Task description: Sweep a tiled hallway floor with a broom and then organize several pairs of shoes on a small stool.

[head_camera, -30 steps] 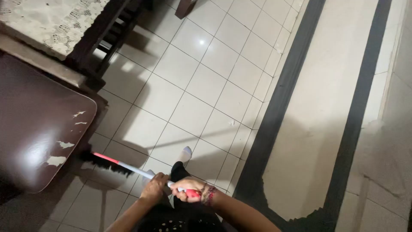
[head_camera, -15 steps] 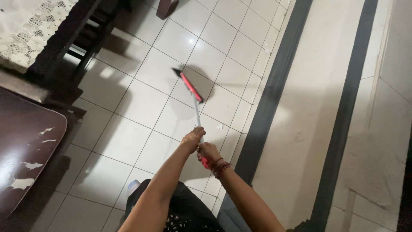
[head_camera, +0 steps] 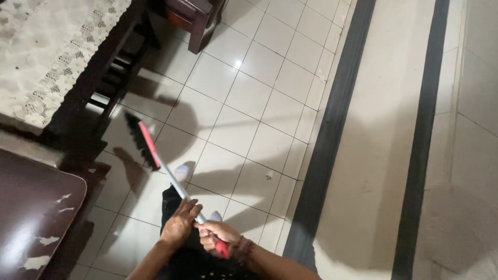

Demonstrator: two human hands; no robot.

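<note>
Swung since 0.5 s ago: broom (head_camera: 155, 155) head now up-left of hands, beside dark table (head_camera: 98, 88) | left hand (head_camera: 181, 223), right hand (head_camera: 218, 236) both clenched round handle | sweep stroke appears underway

Scene is dimly and unevenly lit, with a warm-grey cast. A small specular glare spot is seen on the glossy tiled floor (head_camera: 238, 64), which suggests an overhead source. Broad soft-edged shadows are cast across the tiles and the pale strip on the right; the lower-right corner is darkened. The broom (head_camera: 150, 150) is smeared by motion blur at its head, and its shadow is doubled beside it. Fine detail is softened overall, with noise in dark areas. The chair seat (head_camera: 31, 218) shows a hazy reflection. Edge distortion is slight.
</note>
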